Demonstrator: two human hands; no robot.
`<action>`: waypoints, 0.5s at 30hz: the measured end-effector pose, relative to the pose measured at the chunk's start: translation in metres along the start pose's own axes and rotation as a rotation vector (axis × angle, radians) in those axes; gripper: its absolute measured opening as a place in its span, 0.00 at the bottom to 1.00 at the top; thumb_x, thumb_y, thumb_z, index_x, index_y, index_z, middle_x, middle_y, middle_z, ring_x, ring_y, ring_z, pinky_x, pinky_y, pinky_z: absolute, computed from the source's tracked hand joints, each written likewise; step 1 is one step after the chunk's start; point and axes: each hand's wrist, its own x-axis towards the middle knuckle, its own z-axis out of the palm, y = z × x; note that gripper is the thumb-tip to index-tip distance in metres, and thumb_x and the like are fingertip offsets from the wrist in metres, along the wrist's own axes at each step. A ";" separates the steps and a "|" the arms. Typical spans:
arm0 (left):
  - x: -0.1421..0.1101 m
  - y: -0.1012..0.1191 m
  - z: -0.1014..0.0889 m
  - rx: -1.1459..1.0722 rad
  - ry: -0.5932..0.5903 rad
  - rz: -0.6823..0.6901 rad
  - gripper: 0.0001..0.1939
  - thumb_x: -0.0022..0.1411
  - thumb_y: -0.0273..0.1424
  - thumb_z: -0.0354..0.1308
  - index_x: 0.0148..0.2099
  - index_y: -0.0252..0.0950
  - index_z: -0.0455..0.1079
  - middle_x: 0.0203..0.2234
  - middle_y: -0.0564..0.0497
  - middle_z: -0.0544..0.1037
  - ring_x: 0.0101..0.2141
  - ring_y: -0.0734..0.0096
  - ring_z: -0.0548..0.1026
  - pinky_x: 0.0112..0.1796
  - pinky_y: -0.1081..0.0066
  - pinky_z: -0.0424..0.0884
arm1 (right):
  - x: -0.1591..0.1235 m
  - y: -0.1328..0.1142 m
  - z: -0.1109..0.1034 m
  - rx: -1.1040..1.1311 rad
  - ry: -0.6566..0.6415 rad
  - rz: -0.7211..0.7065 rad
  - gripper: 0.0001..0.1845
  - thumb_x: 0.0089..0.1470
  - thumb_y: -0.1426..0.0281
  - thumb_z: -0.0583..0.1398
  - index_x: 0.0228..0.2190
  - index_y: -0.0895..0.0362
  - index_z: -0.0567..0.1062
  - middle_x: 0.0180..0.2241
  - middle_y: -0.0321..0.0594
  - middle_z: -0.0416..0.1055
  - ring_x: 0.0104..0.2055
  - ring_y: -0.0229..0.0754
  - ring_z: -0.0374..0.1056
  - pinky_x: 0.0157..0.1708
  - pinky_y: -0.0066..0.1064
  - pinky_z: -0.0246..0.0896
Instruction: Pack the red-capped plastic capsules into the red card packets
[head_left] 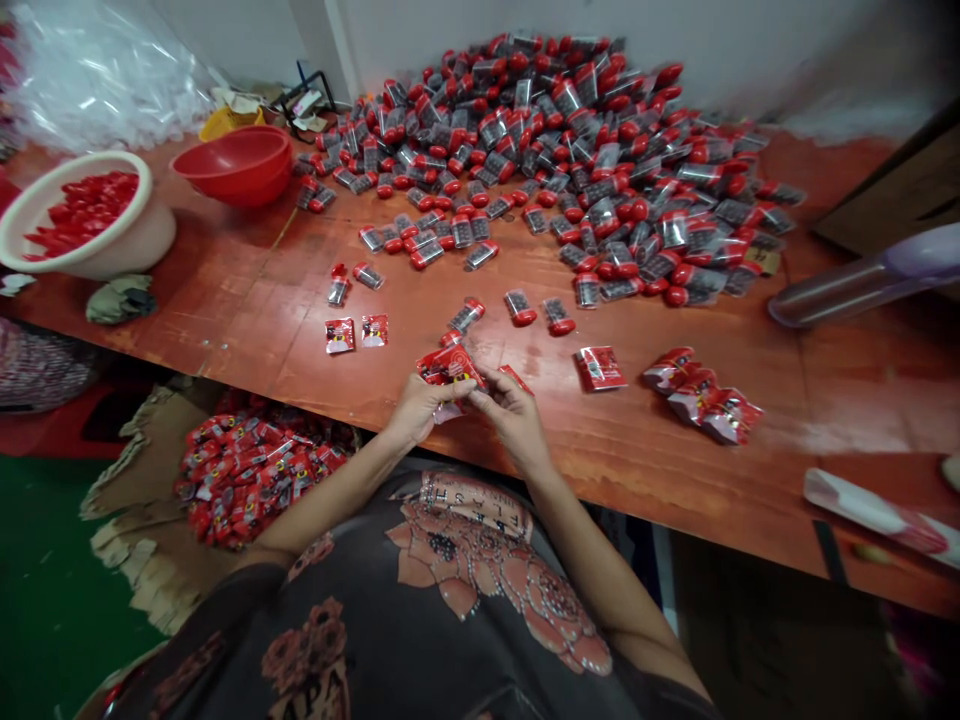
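Near the table's front edge, my left hand [421, 405] pinches a red printed packet [450, 366] from the left. My right hand [511, 410] grips the same packet at its right corner, thumb and fingers pressed together. Another red packet [516, 378] lies partly hidden behind my right hand. Just beyond the held packet is a clear container with red ends [466, 317]. Two more such containers [520, 307] lie to its right. On the left are two small flat packets [340, 336]; a flat red packet [600, 369] and several puffed packets [705, 395] lie to the right.
A large heap of red-ended containers [525, 130] covers the back of the table. At the left stand a white bowl [154, 225] of red parts and a red bowl [232, 165]. Below the left edge, a torn cardboard box [142, 490] holds many packets. A clear tube [840, 290] lies right.
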 end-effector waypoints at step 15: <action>0.005 0.000 -0.026 -0.175 0.000 -0.177 0.24 0.47 0.14 0.63 0.48 0.30 0.71 0.37 0.40 0.81 0.40 0.57 0.80 0.48 0.55 0.71 | 0.026 0.008 -0.070 -0.642 0.392 -0.101 0.20 0.49 0.60 0.63 0.41 0.59 0.79 0.39 0.44 0.71 0.38 0.45 0.68 0.44 0.43 0.65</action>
